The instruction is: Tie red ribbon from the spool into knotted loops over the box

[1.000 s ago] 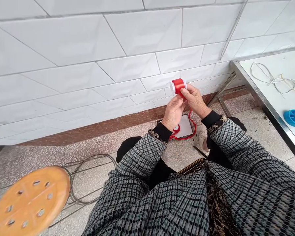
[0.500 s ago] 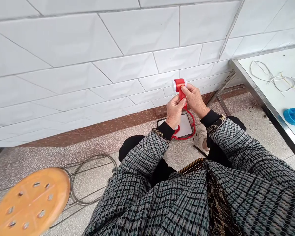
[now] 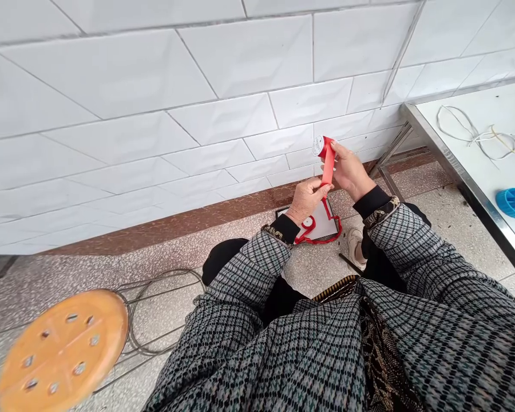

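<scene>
My right hand grips a white spool of red ribbon, its labelled end tilted toward the left. A short flat stretch of red ribbon runs down from the spool to my left hand, which pinches it between thumb and fingers. Below the hands, a dark-edged flat panel with a pale face lies on the floor by the wall. A red cord-like strip loops around its right and lower edges, and a small red ring lies on it, partly behind my left wrist.
An orange round stool with metal legs lies tipped on the speckled floor at left. At right, a metal-edged table carries loose pale cords and a blue round plastic piece. White wall tiles rise just ahead.
My hands have drawn apart, the right one moving right with the spool and the left one lower. The ribbon between them is now longer and flatter, and the spool has turned.
</scene>
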A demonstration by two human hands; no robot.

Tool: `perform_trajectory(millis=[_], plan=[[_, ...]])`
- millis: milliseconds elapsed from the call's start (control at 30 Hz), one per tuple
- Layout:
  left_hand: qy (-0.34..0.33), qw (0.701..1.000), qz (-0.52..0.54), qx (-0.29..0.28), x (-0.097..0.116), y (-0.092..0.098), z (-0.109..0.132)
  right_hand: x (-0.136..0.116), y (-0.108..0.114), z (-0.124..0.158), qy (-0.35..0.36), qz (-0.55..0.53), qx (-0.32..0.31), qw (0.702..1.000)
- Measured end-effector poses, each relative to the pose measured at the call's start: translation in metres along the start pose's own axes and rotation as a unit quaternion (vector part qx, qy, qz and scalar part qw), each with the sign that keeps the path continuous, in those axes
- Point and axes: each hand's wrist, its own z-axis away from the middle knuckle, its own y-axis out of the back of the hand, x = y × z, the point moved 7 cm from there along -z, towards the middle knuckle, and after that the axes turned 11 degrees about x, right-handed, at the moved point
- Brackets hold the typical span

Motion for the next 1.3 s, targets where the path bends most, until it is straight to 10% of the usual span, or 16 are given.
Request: perform_trajectory(millis=[467, 900, 1100, 1300], plan=[[-0.097, 0.993, -0.052, -0.032, -0.010, 0.031, 0.001, 0.000, -0.002, 0.024, -0.262, -0.164, -0.067, 0.949], [-0.010, 0.928, -0.371, -0.035, -0.036, 0.070, -0.013, 0.003, -0.006, 0.041, -0.223, -0.008, -0.159, 0.962], [0.189, 0.977, -0.095, -0.027, -0.044, 0.067, -0.004, 0.010, -0.014, 0.044, -0.158, 0.135, -0.214, 0.954], [0.318, 0.930, 0.179, 0.031, -0.043, 0.059, 0.005, 0.009, -0.021, 0.052, -0.117, 0.154, -0.297, 0.935]])
